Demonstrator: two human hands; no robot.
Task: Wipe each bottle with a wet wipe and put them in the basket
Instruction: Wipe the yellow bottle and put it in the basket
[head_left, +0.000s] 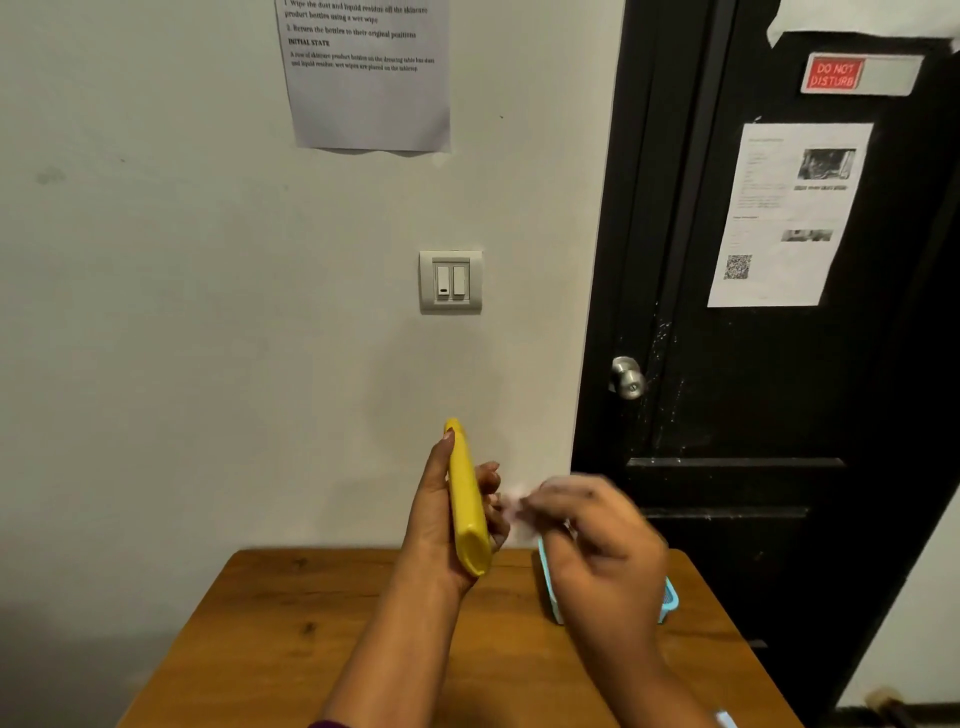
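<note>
Grips one yellow bottle (467, 514) in the left hand (434, 519), tilted, raised over the counter (311, 623); pinches one white wipe (511, 501) in the blurred right hand (597, 540) just beside that bottle; half hides one pale blue basket (670, 597) standing on the counter

Yellow bottle (467, 506), white wipe (511, 501), light-blue basket (670, 603), brown wooden table (322, 623), black door (753, 389).

Wooden table (311, 649) against pale wall (182, 312). Double light switch (450, 281) mid-wall, printed instruction sheet (369, 78) taped above it. Black door (753, 415) on the right: silver knob (628, 378), red "DO NOT DISTURB" sign (834, 74), paper notice with QR code (789, 213).
</note>
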